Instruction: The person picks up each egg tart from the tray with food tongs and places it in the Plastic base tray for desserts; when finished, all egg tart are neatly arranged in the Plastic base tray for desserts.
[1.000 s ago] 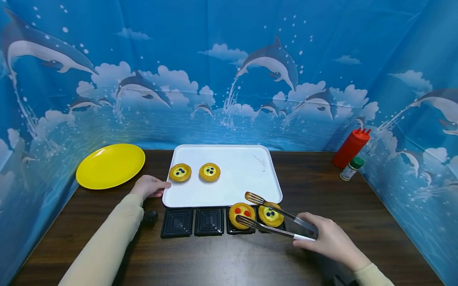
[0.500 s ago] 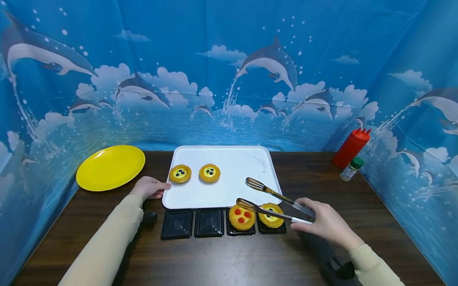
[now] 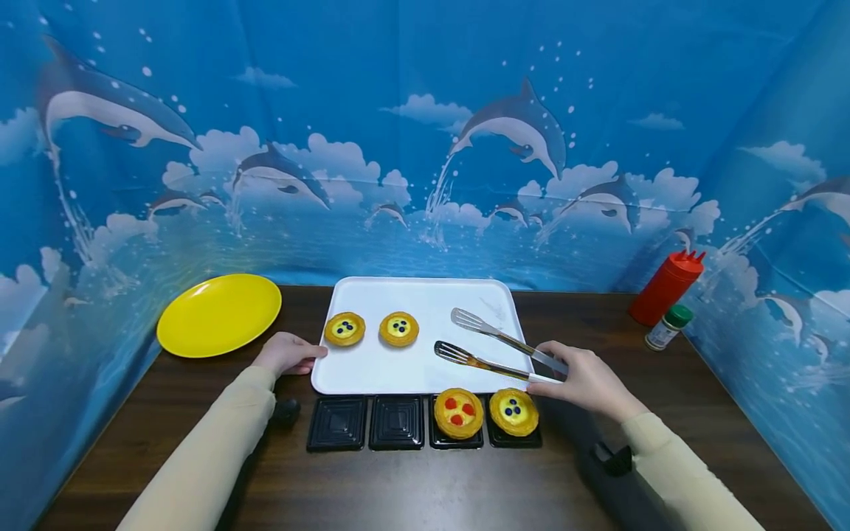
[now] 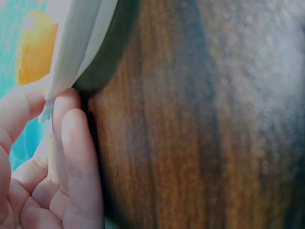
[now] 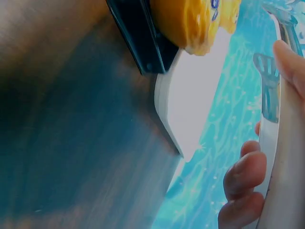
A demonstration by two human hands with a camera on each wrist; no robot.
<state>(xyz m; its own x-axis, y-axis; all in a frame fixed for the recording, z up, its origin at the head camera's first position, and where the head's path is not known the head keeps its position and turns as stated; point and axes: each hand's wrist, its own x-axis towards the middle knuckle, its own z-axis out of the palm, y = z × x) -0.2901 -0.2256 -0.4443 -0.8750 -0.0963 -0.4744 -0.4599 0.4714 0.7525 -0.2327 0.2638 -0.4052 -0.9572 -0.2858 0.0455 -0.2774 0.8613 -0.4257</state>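
R hand (image 3: 587, 376) gripped spread, empty tongs (image 3: 501, 369), now shifted over tray (image 3: 425, 372), L hand (image 3: 287, 354) pinched its rim; R-most tart (image 3: 514, 412) nr it prob. freed

The right wrist view is a bit blurry, and the white tray (image 5: 193, 90), left of the right fingers (image 5: 244, 176), is so bright it looks washed out. The left wrist view is fuzzy too, with a milky glow on the worktop (image 4: 190, 119), up and right of the left fingers (image 4: 82, 148), and a dark shadow just past their tips. The head view is bright and clear (a pale shine sits low between both sets of fingers), with a dark shadow below the right fingers.
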